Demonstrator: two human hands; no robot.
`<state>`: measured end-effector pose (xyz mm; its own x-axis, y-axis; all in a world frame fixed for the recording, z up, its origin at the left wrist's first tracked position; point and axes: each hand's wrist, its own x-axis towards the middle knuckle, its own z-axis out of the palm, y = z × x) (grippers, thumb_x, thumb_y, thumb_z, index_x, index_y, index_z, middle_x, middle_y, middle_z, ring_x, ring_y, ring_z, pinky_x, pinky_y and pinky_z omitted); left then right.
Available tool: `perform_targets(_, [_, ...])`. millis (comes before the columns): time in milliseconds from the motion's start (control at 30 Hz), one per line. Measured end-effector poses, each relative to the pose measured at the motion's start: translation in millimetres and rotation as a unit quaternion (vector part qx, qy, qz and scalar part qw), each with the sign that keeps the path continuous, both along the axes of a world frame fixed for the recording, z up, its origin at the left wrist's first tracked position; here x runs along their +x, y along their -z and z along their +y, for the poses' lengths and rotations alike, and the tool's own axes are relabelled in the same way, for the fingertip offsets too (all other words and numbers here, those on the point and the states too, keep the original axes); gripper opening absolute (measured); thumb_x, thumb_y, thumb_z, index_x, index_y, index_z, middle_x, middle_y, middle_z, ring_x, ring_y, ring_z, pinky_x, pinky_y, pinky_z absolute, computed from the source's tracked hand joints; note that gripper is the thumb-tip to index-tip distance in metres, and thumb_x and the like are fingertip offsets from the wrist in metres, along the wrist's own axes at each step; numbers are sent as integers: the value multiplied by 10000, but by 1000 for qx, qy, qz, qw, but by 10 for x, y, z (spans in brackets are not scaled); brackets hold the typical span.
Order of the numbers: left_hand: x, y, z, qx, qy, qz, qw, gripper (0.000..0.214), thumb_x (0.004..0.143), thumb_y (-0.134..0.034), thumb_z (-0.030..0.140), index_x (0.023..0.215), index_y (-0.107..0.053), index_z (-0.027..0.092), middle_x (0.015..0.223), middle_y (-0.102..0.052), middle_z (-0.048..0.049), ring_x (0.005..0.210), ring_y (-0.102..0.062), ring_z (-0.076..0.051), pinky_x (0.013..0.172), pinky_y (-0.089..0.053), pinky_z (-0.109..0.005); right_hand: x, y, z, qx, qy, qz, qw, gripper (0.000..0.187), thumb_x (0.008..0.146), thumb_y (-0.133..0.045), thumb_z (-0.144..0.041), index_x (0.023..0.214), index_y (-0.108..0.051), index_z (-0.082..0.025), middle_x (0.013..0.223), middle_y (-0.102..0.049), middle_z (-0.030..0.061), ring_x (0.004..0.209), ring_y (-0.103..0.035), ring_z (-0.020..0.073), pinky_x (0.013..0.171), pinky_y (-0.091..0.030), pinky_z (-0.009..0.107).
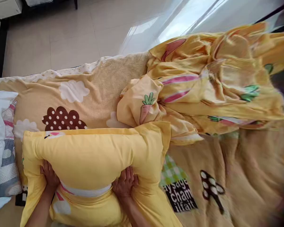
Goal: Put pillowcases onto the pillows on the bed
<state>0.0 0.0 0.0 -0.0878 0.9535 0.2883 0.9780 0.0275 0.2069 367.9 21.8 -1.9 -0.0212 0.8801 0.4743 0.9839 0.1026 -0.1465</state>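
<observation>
A plump yellow pillow [90, 148] with pink and white printed patches lies across the bed in front of me. My left hand [49, 175] grips it on the left side, with fingers pressed into the fabric. On the other side my right hand [126, 183] holds it the same way, fingertips partly sunk in the folds. Between the hands the pillow bulges and creases. Its right corner touches a crumpled yellow cover [180, 88] printed with carrots.
A tan blanket [104, 85] with cloud and dotted prints covers the bed. At the left edge lie a white pillow [0, 126] and a patterned cloth [9, 164]. Beyond the bed is a shiny tiled floor [68, 34], with a white cabinet [7, 8] at the far left.
</observation>
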Motion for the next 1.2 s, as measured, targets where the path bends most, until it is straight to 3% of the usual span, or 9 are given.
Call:
perform_targets(133, [-6,-11,67,38,-9,-7,999,686,938,-312,350,1561,-105,153,1511,-328,-253,1466,-233,-367,1117,-202,-629,-24,24,26,16,8,35,999,694,842,-376,-255,1503,-239,-89,1292,-530,216,1213,-488,344,935,-366,512])
perform_targets(267, [134,-147,191,102,0,-43,994,625,968,-240,359,1554,-190,146,1535,-342,-223,1472,-260,-307,1167,-162,-566,-39,-1,86,38,21,74,996,666,871,-336,-260,1517,-243,-125,1350,-514,209,1268,-468,337,993,-328,523])
perform_targets(433, [254,-330,294,165,-3,-72,984,588,983,-243,321,1538,-260,127,1532,-383,-212,1461,-302,-271,1184,-170,-501,-82,-156,155,75,33,81,993,627,915,-324,-275,1521,-255,-130,1380,-524,200,1307,-459,312,1041,-302,494])
perform_targets(567, [253,-383,334,182,-3,-81,980,571,994,-236,322,1521,-307,115,1509,-424,-215,1445,-337,-263,1176,-194,-476,-116,-271,183,84,40,74,993,598,939,-333,-274,1517,-274,-133,1397,-534,189,1329,-449,281,1062,-290,456])
perform_targets(833, [270,-359,378,185,-5,-79,980,579,992,-232,343,1517,-317,113,1505,-432,-215,1445,-338,-268,1176,-180,-476,-148,-180,271,74,53,71,993,633,922,-312,-287,1530,-246,-122,1427,-509,195,1345,-433,295,1062,-277,485])
perform_targets(1000, [274,-350,340,148,-24,-82,985,602,984,-213,358,1520,-303,98,1526,-401,-214,1456,-315,-272,1184,-169,-480,-133,-138,261,65,41,82,994,654,918,-317,-284,1544,-214,-124,1441,-486,202,1360,-407,308,1061,-276,498])
perform_targets(1200, [256,-473,330,82,-29,-95,992,589,993,-218,341,1512,-307,80,1537,-384,-221,1474,-278,-262,1189,-143,-489,-153,-274,258,33,41,82,995,634,944,-331,-294,1546,-205,-140,1435,-504,195,1345,-439,295,1065,-279,480])
